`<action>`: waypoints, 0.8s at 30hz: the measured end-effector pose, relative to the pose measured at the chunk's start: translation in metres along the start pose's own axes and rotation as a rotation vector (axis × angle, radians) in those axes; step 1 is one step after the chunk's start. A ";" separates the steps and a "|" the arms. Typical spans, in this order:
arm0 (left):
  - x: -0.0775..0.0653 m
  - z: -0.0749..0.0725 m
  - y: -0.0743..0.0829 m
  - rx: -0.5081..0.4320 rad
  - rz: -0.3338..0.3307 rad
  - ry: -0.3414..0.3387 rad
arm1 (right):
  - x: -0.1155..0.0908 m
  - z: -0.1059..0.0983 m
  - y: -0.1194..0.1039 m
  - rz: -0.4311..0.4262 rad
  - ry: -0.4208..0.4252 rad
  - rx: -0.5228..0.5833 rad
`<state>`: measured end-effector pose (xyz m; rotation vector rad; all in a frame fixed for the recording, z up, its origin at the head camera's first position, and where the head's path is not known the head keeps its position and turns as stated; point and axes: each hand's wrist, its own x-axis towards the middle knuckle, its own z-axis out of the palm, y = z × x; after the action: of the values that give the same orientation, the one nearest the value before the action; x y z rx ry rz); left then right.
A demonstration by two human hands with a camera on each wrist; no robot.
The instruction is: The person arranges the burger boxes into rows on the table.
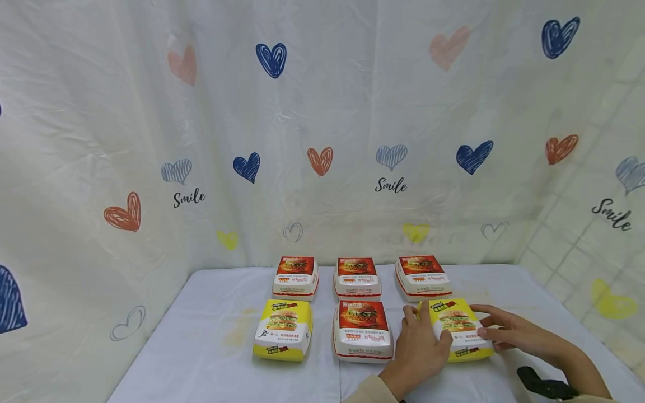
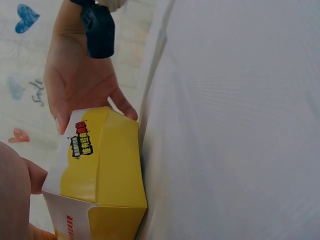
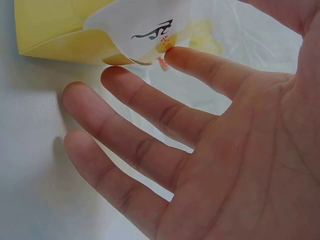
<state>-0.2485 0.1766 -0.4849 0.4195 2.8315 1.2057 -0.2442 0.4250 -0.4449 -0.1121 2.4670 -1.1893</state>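
Note:
A yellow-and-white burger box [image 1: 457,322] sits on the white-covered table at the front right, its lid shut and a burger picture on top. My left hand [image 1: 422,348] is at its left side, fingers along the edge and thumb near the front left corner. On the opposite side, my right hand [image 1: 526,334] touches the box with spread, nearly straight fingers. The right wrist view shows the palm [image 3: 240,150] bare and the fingertips right at the box's lower edge. In the left wrist view the yellow box [image 2: 120,160] stands between both hands.
A red-and-white burger box [image 1: 363,331] stands just left of my left hand. Further left is another yellow box [image 1: 283,330]. Behind them, three red-and-white boxes [image 1: 356,278] form a back row. A curtain [image 1: 342,212] printed with hearts hangs behind the table [image 1: 201,336].

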 end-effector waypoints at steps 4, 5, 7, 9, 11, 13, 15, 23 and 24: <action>0.000 -0.001 0.000 -0.004 0.001 -0.005 | -0.001 -0.001 0.001 -0.026 -0.018 -0.001; 0.000 -0.001 0.000 -0.005 0.000 -0.005 | -0.001 -0.002 0.001 -0.031 -0.021 0.000; 0.000 -0.001 -0.001 -0.009 0.002 -0.008 | -0.001 -0.002 0.002 -0.036 -0.025 0.004; 0.001 -0.002 -0.002 -0.013 0.000 -0.016 | 0.000 -0.002 0.002 -0.034 -0.024 0.007; 0.001 -0.002 -0.002 -0.014 0.001 -0.019 | 0.001 -0.002 0.002 -0.031 -0.018 0.006; 0.002 -0.003 -0.002 -0.010 0.001 -0.017 | 0.002 -0.002 0.001 -0.031 -0.014 0.005; 0.001 -0.003 -0.002 0.001 0.003 -0.009 | 0.001 -0.002 0.000 -0.034 -0.008 0.004; -0.001 -0.005 0.003 0.041 -0.008 -0.008 | -0.001 -0.002 -0.002 -0.042 0.006 -0.014; -0.001 -0.006 0.004 0.052 -0.012 -0.014 | -0.001 -0.002 -0.003 -0.038 0.011 -0.016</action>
<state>-0.2470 0.1748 -0.4777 0.4114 2.8545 1.1242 -0.2446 0.4251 -0.4413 -0.1585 2.4945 -1.1887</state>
